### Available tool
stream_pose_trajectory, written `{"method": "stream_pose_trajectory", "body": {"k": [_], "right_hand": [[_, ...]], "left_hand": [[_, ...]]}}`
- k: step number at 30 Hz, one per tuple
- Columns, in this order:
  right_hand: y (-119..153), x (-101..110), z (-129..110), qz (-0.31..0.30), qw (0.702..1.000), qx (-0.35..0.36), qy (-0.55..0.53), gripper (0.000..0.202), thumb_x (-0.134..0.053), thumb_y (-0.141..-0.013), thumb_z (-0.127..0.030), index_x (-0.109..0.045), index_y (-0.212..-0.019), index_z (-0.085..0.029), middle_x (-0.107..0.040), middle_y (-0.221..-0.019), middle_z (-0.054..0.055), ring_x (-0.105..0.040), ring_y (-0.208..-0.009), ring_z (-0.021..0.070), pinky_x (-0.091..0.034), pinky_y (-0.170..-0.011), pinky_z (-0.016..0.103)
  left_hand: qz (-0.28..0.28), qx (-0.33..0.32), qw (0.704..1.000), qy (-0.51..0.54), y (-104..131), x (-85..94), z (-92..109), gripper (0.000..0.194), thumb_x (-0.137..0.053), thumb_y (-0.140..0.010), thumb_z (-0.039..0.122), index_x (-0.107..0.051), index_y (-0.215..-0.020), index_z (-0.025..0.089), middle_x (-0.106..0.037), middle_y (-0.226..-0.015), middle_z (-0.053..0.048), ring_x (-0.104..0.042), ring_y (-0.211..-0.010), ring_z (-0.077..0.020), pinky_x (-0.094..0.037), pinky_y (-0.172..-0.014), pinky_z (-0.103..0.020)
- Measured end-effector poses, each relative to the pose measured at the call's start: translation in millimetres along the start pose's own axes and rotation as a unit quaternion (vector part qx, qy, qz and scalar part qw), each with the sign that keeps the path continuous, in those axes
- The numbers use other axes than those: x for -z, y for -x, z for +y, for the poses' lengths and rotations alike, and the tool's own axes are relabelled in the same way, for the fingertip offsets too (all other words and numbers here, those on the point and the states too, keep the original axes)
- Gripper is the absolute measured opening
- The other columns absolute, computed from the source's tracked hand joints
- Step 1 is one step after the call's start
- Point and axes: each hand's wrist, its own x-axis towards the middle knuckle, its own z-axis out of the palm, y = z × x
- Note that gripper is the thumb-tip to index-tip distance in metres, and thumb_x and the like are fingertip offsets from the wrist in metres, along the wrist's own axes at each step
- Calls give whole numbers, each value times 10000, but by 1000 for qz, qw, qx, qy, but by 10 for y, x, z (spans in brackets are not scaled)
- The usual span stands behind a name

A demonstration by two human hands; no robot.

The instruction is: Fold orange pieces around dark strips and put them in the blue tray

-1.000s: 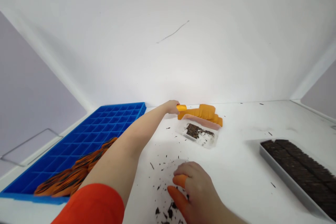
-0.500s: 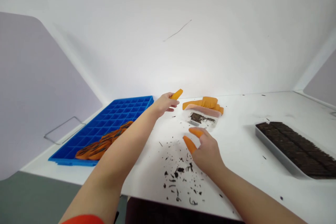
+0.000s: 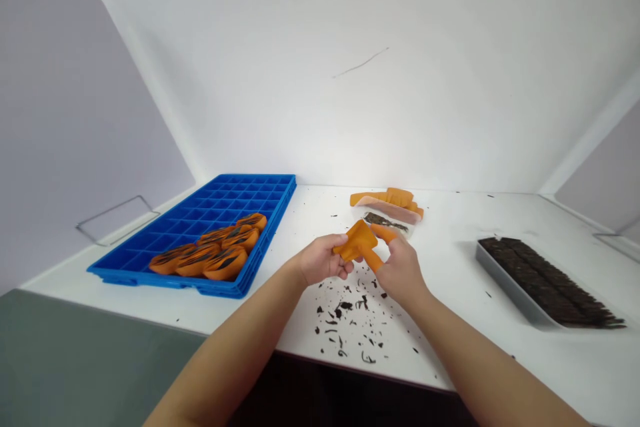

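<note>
My left hand (image 3: 325, 259) holds a small flat orange pouch (image 3: 356, 241) above the table, its fingers curled under it. My right hand (image 3: 403, 270) wears orange finger covers on thumb and index finger. Both covered fingertips are at the pouch's right edge, the thumb overlapping its near side. Left of the hands, a blue compartment tray (image 3: 195, 215) carries several orange pouches (image 3: 225, 263) with dark strips inside, grouped at its near right corner. Behind the hands lies a stack of flat orange pouches (image 3: 400, 197).
In front of that stack is a translucent container (image 3: 413, 215) with dark scraps. To the right, a metal tray (image 3: 505, 290) holds rows of dark strips (image 3: 550, 280). Dark crumbs (image 3: 345, 307) litter the table's near part. White walls enclose the table; a wire handle (image 3: 113, 217) juts out at left.
My left hand has come back toward me from the rear with the orange pouch. My right hand's covered fingers, apart and holding nothing before, now meet it. The view has shifted slightly.
</note>
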Motion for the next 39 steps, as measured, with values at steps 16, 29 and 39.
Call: {"method": "stream_pose_trajectory", "body": {"k": [16,29,39], "right_hand": [[43,-7,-96,-65,974,-186,-110,392,-659,-733,-452,-620,-1041,-212,-692,-876,37,-635,-818,204,-476,-771,379],[60,37,-26,-5,995,-77,-67,458,-641,-749,-393,-541,-1141,-179,-630,-975,72,-603,-896,222,-477,-841,458],[65,10,39,-24,924,311,222,463,-623,-754,-391,-508,-1168,-220,-471,-1279,110,-330,-1276,345,-347,-994,542]], "left_hand": [[12,53,998,-37,64,9,29,535,-185,-935,470,-479,-1193,104,-661,-692,-94,-537,-407,-126,-390,-372,-225],[142,-3,978,-152,26,52,-51,430,-407,-886,496,-558,-719,130,-555,-495,-34,-419,-362,-79,-321,-385,-221],[168,37,978,-119,21,49,-43,431,-387,-886,491,-605,-791,131,-506,-427,-5,-368,-336,-86,-247,-366,-226]]}}
